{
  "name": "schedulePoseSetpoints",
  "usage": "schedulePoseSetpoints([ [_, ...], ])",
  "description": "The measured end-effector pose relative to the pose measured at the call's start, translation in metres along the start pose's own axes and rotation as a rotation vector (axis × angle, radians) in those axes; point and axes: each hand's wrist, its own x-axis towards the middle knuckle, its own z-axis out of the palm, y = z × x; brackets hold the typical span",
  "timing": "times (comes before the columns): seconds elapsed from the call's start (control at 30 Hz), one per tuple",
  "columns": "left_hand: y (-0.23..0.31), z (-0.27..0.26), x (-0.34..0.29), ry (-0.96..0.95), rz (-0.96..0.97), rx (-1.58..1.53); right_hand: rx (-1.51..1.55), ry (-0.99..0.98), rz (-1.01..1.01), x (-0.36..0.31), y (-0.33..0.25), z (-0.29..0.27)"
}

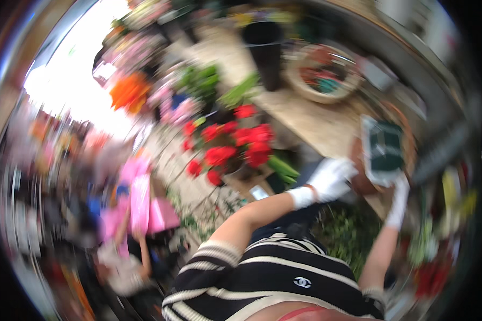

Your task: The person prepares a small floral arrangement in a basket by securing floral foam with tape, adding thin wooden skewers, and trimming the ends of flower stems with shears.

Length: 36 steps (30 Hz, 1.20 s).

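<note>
A dark green rectangular block with a pale rim or wrapping (383, 147) is tilted up above a round brown basket (409, 125) on the right. My right hand (399, 187), in a white glove, grips the block by its lower right edge; its fingertips are partly hidden. My left hand (331, 179), also in a white glove, is just left of the block, near the basket's brown side. It is smeared by motion, and whether its fingers hold anything does not show.
Red flowers (233, 142) stand left of my left hand. A black bucket (265, 51) and a round wicker basket of coloured items (324, 72) are on the pale table (305, 120). Cut greenery (340, 230) lies below my hands. At the left, another person (126, 257) handles pink wrapping (140, 200).
</note>
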Motion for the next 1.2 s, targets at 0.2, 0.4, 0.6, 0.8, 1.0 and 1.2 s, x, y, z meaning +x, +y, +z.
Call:
schedulePoseSetpoints([
  [0.2,0.009,0.072,-0.006,-0.111,0.226,0.019,0.369,-0.056,0.481,-0.017,-0.068,0.022],
  [0.4,0.009,0.096,-0.013,-0.212,0.127,0.065,0.279,-0.034,0.358,0.000,-0.055,-0.004],
  [0.6,0.013,0.090,-0.014,-0.246,0.127,0.071,0.101,-0.006,0.200,0.000,-0.057,-0.009],
  [0.8,0.055,-0.003,0.041,-0.109,-0.028,-0.269,-0.230,0.057,0.001,-0.036,-0.149,0.045],
  [1.0,0.027,0.060,0.012,-0.375,0.001,0.056,-0.159,0.191,-0.083,-0.022,-0.165,0.040],
  [1.2,0.037,0.066,0.018,-0.430,0.007,0.050,-0.318,0.140,-0.293,-0.023,-0.236,0.033],
])
